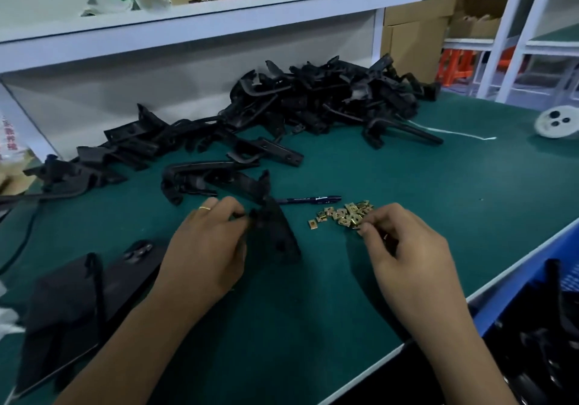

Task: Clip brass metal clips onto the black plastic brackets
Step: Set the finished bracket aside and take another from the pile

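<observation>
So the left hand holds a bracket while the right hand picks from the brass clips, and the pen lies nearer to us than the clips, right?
Not quite. The head view shows the pen beyond the brass clips, not nearer. The left hand does hold a bracket, and the right hand is picking at the clips.

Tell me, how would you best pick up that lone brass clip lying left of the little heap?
Probably pinch the lone clip by its two opposite edges, coming straight down from above. It lies flat on the green mat, apart from the heap, so nothing crowds it. The right hand, already at the heap, is nearest; the left hand holds a bracket.
</observation>
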### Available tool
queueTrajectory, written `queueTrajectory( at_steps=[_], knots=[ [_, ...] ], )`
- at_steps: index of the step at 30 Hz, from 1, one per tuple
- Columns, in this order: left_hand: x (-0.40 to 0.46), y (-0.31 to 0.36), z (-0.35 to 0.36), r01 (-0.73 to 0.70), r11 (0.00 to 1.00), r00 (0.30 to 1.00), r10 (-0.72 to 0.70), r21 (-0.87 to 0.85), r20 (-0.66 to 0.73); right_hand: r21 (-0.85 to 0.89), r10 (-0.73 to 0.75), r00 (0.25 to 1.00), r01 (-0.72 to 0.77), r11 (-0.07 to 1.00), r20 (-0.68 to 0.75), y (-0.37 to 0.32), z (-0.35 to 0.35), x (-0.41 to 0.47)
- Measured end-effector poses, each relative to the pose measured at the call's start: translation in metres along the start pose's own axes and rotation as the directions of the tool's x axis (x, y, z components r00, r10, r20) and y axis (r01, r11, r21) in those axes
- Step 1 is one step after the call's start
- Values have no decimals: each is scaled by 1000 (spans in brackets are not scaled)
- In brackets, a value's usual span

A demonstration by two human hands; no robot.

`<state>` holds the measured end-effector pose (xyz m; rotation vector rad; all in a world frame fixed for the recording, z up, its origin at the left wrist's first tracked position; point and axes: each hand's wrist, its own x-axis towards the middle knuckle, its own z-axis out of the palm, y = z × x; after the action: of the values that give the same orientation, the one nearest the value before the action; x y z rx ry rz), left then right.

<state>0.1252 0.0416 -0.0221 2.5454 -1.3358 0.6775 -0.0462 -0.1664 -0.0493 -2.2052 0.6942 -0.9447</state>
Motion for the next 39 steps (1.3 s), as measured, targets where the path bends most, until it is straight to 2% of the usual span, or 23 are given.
queueTrajectory(
  at_steps=[2, 7, 9, 10, 12, 14, 15, 16, 18, 20, 22, 23, 24, 25, 27, 28, 29, 31, 33, 34, 35, 37, 39],
  knots=[
    [4, 3, 1, -83, 996, 997, 83, -28, -11, 18, 1, 1000, -1, 1000, -7, 1, 0, 0],
    [6, -8, 6, -144, 955, 990, 135, -258, -51, 22, -1, 1000, 0, 1000, 6, 2, 0, 0],
    [1, -10, 2, -64, 902, 996, 82, -426, 23, -2, -17, 1000, 17, 1000, 19, 1, 0, 0],
    [-1, -9, -1, 29, 865, 997, 12, -501, 80, -15, -27, 999, 28, 999, 30, 0, 0, -1],
    [-2, -10, -7, 210, 755, 975, -111, -621, 195, -44, -46, 998, 48, 998, 51, -1, 0, -1],
    [0, -7, -19, 307, 648, 948, -140, -698, 287, -75, -58, 996, 63, 995, 63, -2, -1, -1],
    [1, -6, -26, 343, 645, 930, -130, -683, 344, -92, -63, 996, 69, 993, 71, -3, -2, -1],
    [2, -4, -32, 355, 706, 911, -113, -613, 398, -117, -68, 994, 78, 990, 80, -3, -2, -1],
    [1, 3, -41, 249, 881, 899, -56, -402, 434, -203, -84, 990, 105, 974, 111, -5, -1, -1],
    [3, 13, -44, 97, 944, 929, 27, -314, 369, -328, -85, 981, 139, 934, 174, -7, 1, -1],
    [5, 17, -44, 15, 938, 967, 74, -347, 242, -403, -72, 972, 161, 901, 226, -8, 3, 0],
    [6, 18, -46, 21, 924, 976, 63, -381, 206, -409, -70, 970, 163, 898, 233, -8, 3, 1],
    [7, 15, -45, 67, 882, 983, 22, -466, 183, -403, -75, 971, 163, 901, 226, -9, 3, 1],
    [8, 14, -47, 137, 788, 982, -28, -601, 188, -392, -85, 974, 164, 905, 210, -9, 3, 2],
    [8, 10, -53, 251, 472, 967, -94, -845, 235, -367, -113, 977, 173, 914, 180, -11, 2, 2],
    [9, 6, -54, 294, 370, 956, -101, -881, 277, -356, -120, 978, 176, 918, 173, -11, 2, 2],
    [10, 2, -52, 346, 340, 938, -87, -875, 337, -344, -123, 977, 177, 922, 172, -11, 2, 2],
    [9, -4, -43, 454, 414, 883, -90, -789, 461, -300, -134, 973, 186, 936, 186, -9, 2, 3],
    [9, -11, -30, 437, 686, 874, -173, -582, 454, -224, -158, 966, 204, 953, 207, -7, 2, 4],
    [11, -13, -24, 362, 834, 894, -184, -416, 408, -196, -172, 961, 216, 957, 218, -5, 1, 4],
    [12, -13, -21, 283, 920, 909, -167, -270, 383, -177, -187, 955, 230, 957, 230, -4, 2, 4],
    [13, -5, -14, 193, 967, 922, -121, -165, 367, -136, -206, 947, 244, 960, 247, -2, 4, 5],
    [9, 7, -7, 127, 976, 936, -59, -176, 346, -35, -202, 954, 215, 976, 221, 0, 3, 5]
  ],
)
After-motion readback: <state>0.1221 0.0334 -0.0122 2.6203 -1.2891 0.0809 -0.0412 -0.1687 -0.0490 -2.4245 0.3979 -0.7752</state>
